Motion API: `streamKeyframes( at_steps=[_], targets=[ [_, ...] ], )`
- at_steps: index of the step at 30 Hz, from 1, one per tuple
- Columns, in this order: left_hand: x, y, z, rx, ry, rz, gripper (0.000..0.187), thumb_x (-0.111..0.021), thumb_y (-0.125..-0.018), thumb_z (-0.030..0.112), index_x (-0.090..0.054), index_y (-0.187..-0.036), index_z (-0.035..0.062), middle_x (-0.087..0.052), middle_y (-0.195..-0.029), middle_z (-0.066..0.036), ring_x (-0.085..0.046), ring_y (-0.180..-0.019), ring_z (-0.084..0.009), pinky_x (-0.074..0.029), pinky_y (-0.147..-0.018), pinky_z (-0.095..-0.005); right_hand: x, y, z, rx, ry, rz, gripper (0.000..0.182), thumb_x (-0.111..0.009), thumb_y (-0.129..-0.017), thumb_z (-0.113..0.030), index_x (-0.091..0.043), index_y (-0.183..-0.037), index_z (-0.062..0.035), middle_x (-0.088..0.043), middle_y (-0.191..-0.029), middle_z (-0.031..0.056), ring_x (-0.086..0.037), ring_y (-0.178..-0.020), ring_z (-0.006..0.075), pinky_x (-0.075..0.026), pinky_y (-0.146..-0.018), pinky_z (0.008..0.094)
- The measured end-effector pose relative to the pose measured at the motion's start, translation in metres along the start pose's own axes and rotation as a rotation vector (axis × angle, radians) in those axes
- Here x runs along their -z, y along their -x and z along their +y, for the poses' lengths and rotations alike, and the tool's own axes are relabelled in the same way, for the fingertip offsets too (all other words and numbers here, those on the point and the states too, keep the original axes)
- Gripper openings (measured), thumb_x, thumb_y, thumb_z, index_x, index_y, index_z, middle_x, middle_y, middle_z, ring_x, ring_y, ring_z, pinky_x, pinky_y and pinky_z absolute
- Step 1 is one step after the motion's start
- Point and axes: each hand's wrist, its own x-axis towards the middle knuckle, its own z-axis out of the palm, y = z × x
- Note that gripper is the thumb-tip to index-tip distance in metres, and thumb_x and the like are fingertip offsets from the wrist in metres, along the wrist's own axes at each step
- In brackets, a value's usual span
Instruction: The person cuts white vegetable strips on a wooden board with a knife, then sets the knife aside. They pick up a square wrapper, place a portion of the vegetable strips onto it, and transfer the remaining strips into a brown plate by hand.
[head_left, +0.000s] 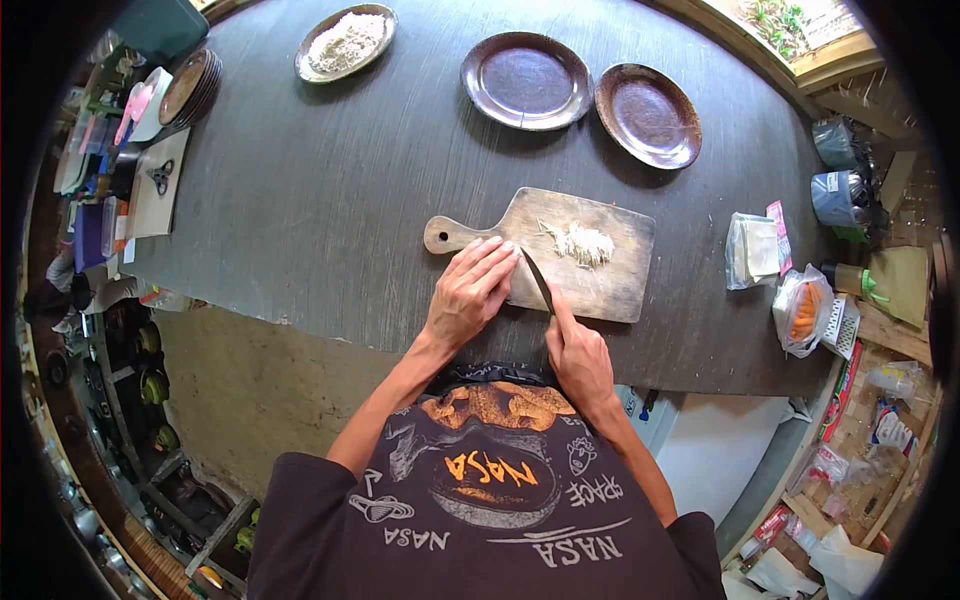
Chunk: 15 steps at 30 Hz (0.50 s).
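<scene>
A wooden cutting board (622,285) with a holed handle lies on the dark table, a small heap of pale, thin shreds (584,244) on it. My right hand (580,355) is closed round the handle of a knife (537,277), its dark blade angled up and left against my left fingertips. Near the base of the board's handle, my left hand (470,290) presses down with fingers bent and held together. Whatever lies under those fingers is mostly hidden; only a whitish bit shows at the tips.
Beyond the board are two brown plates (527,82) (648,116) and an oval plate (385,22) of pale shreds. Stacked plates (205,92) stand at left. A bag of orange carrots (803,313), a grater (842,327) and plastic packets (752,250) sit at right.
</scene>
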Motion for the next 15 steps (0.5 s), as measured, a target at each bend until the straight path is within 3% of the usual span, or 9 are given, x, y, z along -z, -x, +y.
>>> streamKeyframes(
  at_steps=[15],
  targets=[
    [-0.0008, -0.0001, -0.0003, 0.006, 0.018, 0.009, 0.032, -0.075, -0.090, 0.008, -0.075, -0.121, 0.0038, -0.074, -0.128, -0.008, -0.065, -0.129, -0.0249, -0.048, -0.114, -0.0414, -0.0024, -0.0098, -0.0069, -0.003, -0.011, 0.009, 0.063, -0.059, -0.099, -0.011, -0.042, -0.160, -0.0138, -0.068, -0.072, 0.0238, -0.068, -0.062, 0.0418, -0.055, -0.063, 0.0535]
  ],
)
